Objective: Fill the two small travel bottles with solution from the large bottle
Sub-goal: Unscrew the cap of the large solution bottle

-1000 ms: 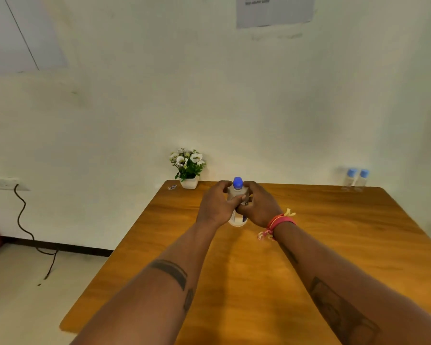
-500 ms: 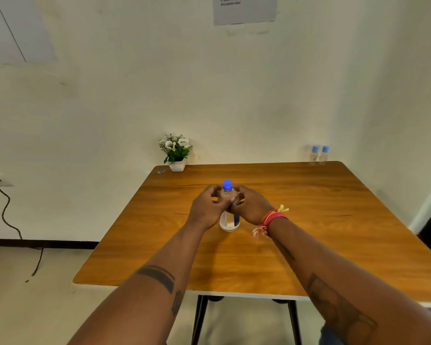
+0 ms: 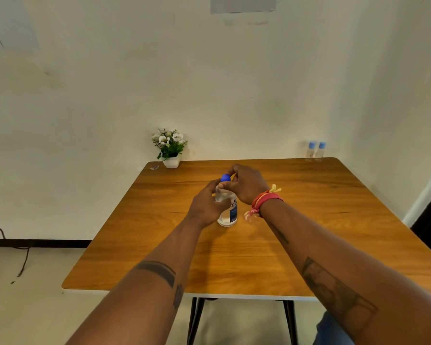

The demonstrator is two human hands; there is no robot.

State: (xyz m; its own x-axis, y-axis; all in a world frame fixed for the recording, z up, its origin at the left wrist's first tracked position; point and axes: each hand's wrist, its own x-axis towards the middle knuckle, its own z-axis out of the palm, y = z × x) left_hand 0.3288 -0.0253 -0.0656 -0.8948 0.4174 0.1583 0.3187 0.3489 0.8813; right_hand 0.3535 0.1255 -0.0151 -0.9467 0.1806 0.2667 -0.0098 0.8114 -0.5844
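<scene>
The right hand (image 3: pixel 246 184) curls its fingertips (image 3: pixel 230 176) over the blue cap (image 3: pixel 225 177) of the large bottle (image 3: pixel 228 207), thumb and forefinger pinching the cap from above so that only its near face shows. Just below, the left hand (image 3: pixel 205 205) wraps round the bottle's clear shoulder and upper body from the left side, fingers curled and closed on it, the thumb lying across the front beneath the cap. The 2 hands touch or nearly touch at the neck; which, cannot be told. The bottle stands upright on the table (image 3: pixel 334 232), near the middle of the top, its base and the lower part of its white and blue label visible below the left palm. A red and yellow thread band (image 3: pixel 264 199) circles the right wrist, with loose ends hanging toward the table. Both forearms reach in from the near edge and carry dark tattoos. The 2 small bottles (image 3: pixel 315 151), clear with pale blue caps, stand side by side and touching at the far right corner, well apart from the hands. At the far left corner sits a white pot of flowers (image 3: pixel 170 148), with a small shiny object (image 3: pixel 154 167) just beside it on the wood.
</scene>
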